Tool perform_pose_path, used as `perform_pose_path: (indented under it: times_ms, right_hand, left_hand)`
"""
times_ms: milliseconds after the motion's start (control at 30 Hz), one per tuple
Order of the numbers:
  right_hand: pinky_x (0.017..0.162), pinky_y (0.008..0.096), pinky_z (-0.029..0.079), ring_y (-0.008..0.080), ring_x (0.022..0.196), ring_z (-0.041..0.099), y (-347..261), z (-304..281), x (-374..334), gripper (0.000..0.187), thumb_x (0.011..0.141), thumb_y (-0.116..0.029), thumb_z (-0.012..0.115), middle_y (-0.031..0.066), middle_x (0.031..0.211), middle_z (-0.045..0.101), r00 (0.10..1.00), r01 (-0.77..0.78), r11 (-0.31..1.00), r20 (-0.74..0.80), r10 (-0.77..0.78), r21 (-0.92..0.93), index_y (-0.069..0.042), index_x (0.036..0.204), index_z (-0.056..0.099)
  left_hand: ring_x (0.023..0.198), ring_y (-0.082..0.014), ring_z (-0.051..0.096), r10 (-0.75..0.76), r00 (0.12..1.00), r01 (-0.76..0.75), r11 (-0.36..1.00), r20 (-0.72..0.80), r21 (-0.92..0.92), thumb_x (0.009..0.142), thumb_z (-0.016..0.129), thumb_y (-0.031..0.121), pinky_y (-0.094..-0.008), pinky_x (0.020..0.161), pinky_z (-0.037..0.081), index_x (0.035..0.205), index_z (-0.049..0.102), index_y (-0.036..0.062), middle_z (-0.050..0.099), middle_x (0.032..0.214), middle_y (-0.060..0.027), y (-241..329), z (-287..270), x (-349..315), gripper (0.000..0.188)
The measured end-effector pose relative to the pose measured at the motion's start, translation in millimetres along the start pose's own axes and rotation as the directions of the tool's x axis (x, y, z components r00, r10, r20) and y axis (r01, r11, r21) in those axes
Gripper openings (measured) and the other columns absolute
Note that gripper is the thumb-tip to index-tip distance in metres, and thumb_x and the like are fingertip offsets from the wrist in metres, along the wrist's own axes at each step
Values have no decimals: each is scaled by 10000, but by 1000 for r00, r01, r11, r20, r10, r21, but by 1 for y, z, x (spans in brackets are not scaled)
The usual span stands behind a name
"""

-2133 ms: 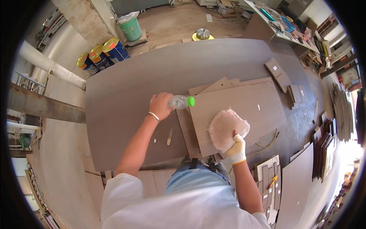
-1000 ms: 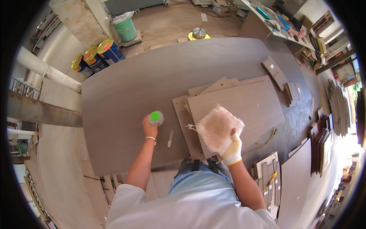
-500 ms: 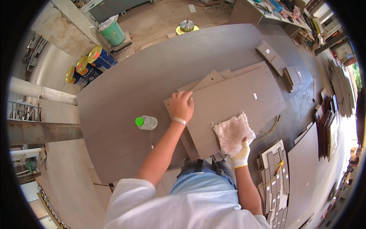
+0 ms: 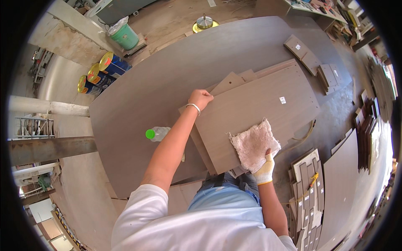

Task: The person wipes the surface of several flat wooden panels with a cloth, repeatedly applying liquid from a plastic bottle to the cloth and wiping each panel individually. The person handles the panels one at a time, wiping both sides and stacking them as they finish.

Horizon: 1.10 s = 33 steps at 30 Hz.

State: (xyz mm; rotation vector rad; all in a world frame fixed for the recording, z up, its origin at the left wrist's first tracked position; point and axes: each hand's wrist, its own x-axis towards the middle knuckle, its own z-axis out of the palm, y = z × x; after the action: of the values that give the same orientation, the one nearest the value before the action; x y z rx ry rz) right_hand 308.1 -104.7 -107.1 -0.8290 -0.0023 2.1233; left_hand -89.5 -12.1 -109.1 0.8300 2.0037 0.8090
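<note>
Cloth (image 4: 254,142) spreads just ahead of the right hand (image 4: 264,169), whose gloved fingers pinch its edge; the left hand (image 4: 202,98) rests half-curled by the panel's (image 4: 247,106) corner, its hold unclear. Uneven pressure could slide that panel across the staggered boards (image 4: 225,85) beneath.

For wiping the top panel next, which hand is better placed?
Probably the right hand: it holds the pink cloth over the top panel, while the left hand, near a panel corner, has no cloth.
</note>
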Motion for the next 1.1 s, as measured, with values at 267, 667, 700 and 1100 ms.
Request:
perform_pose_path:
  times_ms: [267, 667, 700, 1100]
  right_hand:
    - [1196, 642, 439, 435, 1438, 526, -4, 9, 1, 725, 1065, -436, 655, 190, 1610, 502, 999, 21, 1000, -26, -21, -21, -107, 1638, 358]
    - [1172, 612, 479, 421, 1396, 571, -51, 20, 38, 608, 1106, -353, 602, 181, 1552, 563, 984, 131, 973, -94, -151, -191, -64, 1604, 408]
    - [1171, 610, 480, 419, 1399, 568, -47, 25, 39, 602, 1108, -347, 599, 177, 1549, 563, 986, 119, 974, -95, -139, -192, -67, 1605, 405]
    - [1189, 603, 465, 403, 1435, 534, -58, 25, 46, 680, 1089, -426, 623, 172, 1596, 515, 993, 45, 957, -96, -75, -287, -78, 1624, 387]
  left_hand:
    - [760, -110, 620, 10, 999, -7, 998, 54, -57, 885, 744, 109, -315, 725, 521, 917, 792, 1, 731, 816, -16, -12, -14, -5, 122]
    - [747, -275, 727, 59, 990, -43, 991, -125, 130, 878, 762, 177, -386, 740, 571, 868, 792, 35, 778, 846, -120, -48, -15, -110, 146]
    - [730, -279, 720, 59, 976, -64, 998, -210, -19, 886, 765, 173, -391, 731, 569, 880, 792, 31, 770, 826, -125, -64, -13, -118, 145]
    - [1190, -393, 604, -138, 894, 315, 871, -427, 377, 907, 802, 207, -518, 896, 582, 1066, 642, 53, 600, 1187, -149, -246, 49, -224, 273]
